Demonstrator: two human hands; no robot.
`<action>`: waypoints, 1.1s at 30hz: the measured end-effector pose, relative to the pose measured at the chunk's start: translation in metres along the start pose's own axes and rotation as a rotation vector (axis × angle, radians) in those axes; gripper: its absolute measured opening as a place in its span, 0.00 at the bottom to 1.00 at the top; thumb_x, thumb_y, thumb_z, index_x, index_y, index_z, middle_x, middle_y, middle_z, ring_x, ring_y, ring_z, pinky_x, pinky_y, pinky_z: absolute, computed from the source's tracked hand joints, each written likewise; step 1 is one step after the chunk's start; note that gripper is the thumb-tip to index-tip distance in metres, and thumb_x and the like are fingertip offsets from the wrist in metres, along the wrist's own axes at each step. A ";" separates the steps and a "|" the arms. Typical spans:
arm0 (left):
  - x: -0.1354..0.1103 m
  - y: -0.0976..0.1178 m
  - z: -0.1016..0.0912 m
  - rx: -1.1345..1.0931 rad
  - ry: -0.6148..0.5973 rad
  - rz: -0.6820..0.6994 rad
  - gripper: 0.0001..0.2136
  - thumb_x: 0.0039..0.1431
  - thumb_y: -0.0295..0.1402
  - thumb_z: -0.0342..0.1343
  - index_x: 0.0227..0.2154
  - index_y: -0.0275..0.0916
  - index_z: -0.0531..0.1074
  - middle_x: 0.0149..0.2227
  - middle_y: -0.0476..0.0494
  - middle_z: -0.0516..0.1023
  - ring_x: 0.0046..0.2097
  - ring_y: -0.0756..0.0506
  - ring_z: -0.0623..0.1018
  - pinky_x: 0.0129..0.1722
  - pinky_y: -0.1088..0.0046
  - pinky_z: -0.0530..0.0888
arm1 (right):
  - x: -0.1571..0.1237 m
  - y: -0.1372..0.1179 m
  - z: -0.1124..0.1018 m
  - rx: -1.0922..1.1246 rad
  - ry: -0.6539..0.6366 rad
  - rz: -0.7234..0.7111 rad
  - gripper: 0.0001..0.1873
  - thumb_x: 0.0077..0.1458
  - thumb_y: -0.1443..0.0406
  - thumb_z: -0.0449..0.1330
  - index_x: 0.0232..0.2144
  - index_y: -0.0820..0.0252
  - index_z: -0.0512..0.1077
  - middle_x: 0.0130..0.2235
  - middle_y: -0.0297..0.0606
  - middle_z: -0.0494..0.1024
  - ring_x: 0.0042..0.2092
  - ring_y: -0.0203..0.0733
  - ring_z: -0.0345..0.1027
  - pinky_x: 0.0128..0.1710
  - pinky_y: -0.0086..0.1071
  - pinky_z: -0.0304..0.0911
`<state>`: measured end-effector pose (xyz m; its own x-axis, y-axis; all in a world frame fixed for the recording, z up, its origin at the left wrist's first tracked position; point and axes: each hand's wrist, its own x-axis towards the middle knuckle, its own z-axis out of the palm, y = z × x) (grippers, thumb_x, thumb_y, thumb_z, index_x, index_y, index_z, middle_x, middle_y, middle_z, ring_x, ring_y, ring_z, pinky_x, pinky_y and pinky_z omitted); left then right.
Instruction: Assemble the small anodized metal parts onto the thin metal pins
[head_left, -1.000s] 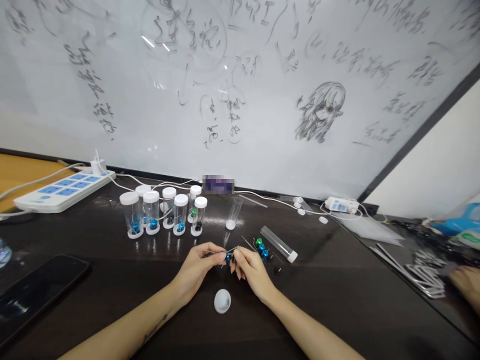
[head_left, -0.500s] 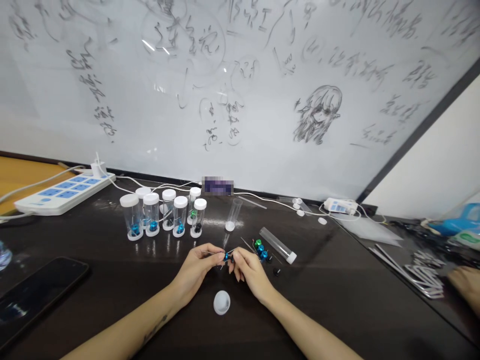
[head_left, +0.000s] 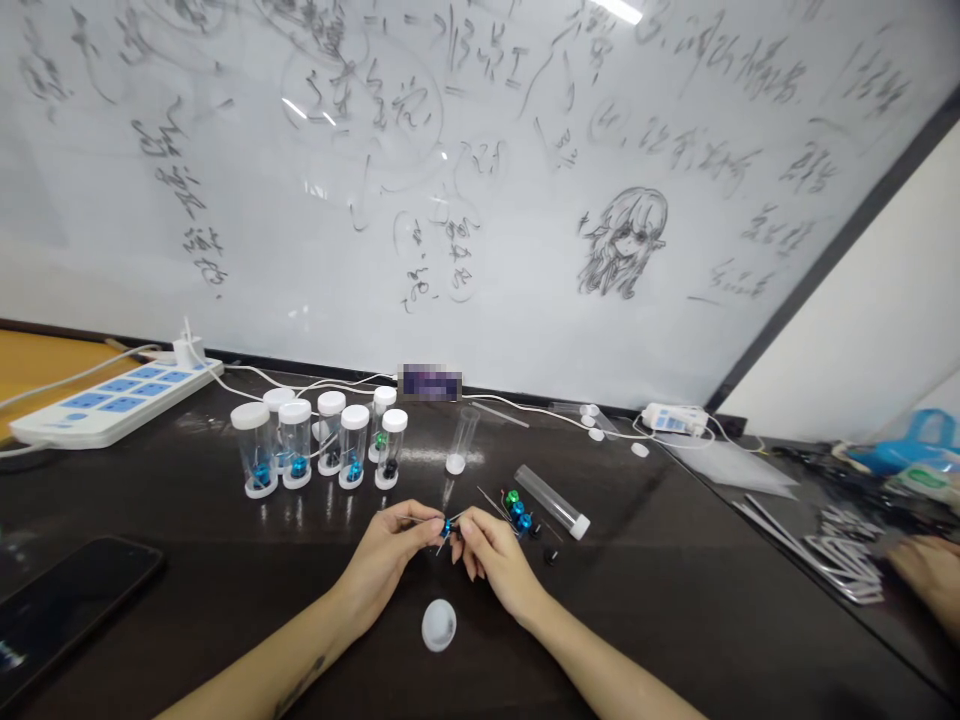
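Between my fingertips sits a small blue motor (head_left: pixel 448 527) with thin wires, partly hidden. My left hand (head_left: pixel 388 553) is closed in a pinch on it from the left. From the right, my right hand (head_left: pixel 491 552) pinches the same motor; its lower fingers curl beneath. Just in front of my hands lies a round white cap (head_left: pixel 439 625). To the right of my right hand are a green motor (head_left: pixel 512 497), blue motors (head_left: pixel 522 516) and a small black part (head_left: pixel 551 556). A clear tube with a white cap (head_left: pixel 553 503) lies beside them.
Several capped tubes (head_left: pixel 354 445) holding motors stand at the left back. An uncapped clear tube (head_left: pixel 460 445) stands behind my hands. A phone (head_left: pixel 79 605) and a power strip (head_left: pixel 120 395) are on the left. Another person's hand (head_left: pixel 926 575) is at the right edge.
The view has shifted slightly, so the table appears a little lower. Both hands still pinch the blue motor, which seems turned slightly between the fingers.
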<state>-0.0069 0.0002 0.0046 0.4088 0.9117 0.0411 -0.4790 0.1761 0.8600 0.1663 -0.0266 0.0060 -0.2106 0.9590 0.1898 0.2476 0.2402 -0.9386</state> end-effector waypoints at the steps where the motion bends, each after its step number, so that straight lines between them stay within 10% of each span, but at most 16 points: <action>1: 0.000 0.000 0.000 -0.001 -0.001 -0.002 0.04 0.48 0.30 0.64 0.28 0.36 0.77 0.27 0.45 0.78 0.33 0.48 0.73 0.38 0.72 0.68 | 0.000 0.000 0.000 -0.001 -0.004 -0.003 0.22 0.62 0.52 0.47 0.27 0.62 0.66 0.24 0.33 0.70 0.19 0.29 0.56 0.20 0.25 0.50; 24: 0.001 -0.003 -0.002 0.015 -0.009 -0.010 0.04 0.47 0.30 0.65 0.27 0.37 0.77 0.27 0.45 0.78 0.33 0.47 0.74 0.37 0.72 0.68 | 0.000 -0.001 0.001 -0.034 -0.012 -0.003 0.23 0.62 0.52 0.48 0.24 0.62 0.67 0.21 0.31 0.68 0.19 0.29 0.56 0.21 0.26 0.51; 33: 0.001 0.000 -0.001 -0.008 0.005 0.002 0.03 0.47 0.30 0.65 0.27 0.38 0.78 0.27 0.47 0.78 0.33 0.48 0.75 0.38 0.72 0.68 | -0.001 -0.003 0.001 0.007 0.038 0.007 0.16 0.59 0.52 0.52 0.38 0.59 0.66 0.26 0.30 0.66 0.20 0.29 0.57 0.18 0.24 0.50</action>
<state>-0.0068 0.0010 0.0040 0.4045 0.9137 0.0400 -0.4855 0.1774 0.8560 0.1649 -0.0282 0.0086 -0.1725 0.9657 0.1939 0.2420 0.2324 -0.9420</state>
